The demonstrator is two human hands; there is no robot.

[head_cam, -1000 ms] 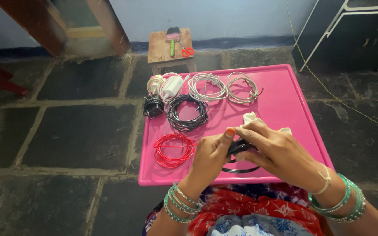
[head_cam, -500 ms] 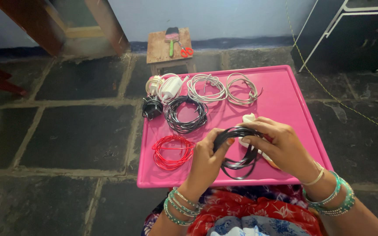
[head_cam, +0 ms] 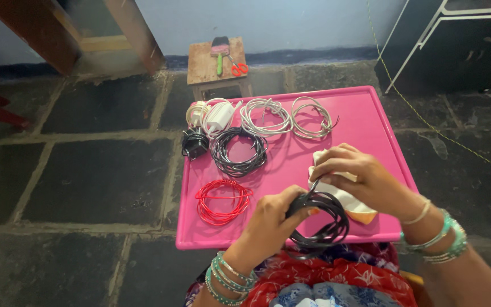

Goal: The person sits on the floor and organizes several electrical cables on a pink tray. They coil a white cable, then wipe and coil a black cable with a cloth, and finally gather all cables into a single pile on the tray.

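A coiled black cable (head_cam: 319, 222) is gripped by the left hand (head_cam: 268, 224) over the near edge of the pink plastic counter (head_cam: 365, 125). Its loose end is pinched by the right hand (head_cam: 362, 179), above a white cloth (head_cam: 345, 199). A red wire coil (head_cam: 223, 202) lies nearby.

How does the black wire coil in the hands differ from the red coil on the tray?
The black wire coil is gripped by the left hand at the pink tray's near edge, with the right hand pinching its loose end; the red coil lies flat and untouched on the tray. The black coil looks larger and looser, the red one tighter. Both are thin wire wound into round loops.
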